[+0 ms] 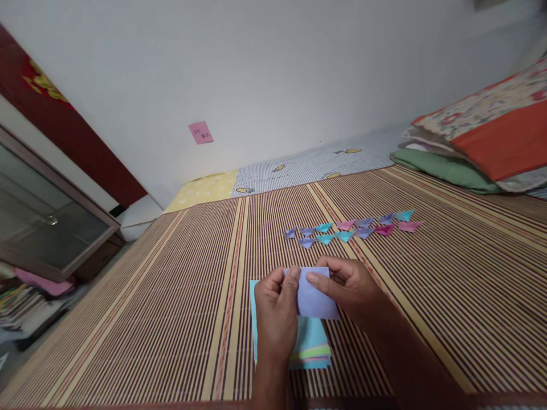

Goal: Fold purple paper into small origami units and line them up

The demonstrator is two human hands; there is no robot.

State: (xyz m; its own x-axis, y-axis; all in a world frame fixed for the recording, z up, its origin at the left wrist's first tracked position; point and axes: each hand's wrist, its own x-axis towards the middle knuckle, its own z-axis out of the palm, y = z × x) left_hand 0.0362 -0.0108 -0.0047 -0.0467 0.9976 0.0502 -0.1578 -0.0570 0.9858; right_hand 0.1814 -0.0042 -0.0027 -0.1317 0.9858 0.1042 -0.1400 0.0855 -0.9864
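A small sheet of purple paper is held up between both hands. My left hand pinches its left side, thumb on the near face. At the upper right, my right hand grips the paper with its thumb in front and the other fingers behind. Beneath the hands lies a stack of coloured paper, light blue on top with green and pink edges showing; my left hand and forearm cover part of it. Beyond the hands, several folded paper boats in purple, blue and pink stand in two rows.
A striped bamboo mat covers the bed. Folded bedding is piled at the far right. A pink note is on the white wall. To the left are a glass-fronted cabinet and a heap of books or papers.
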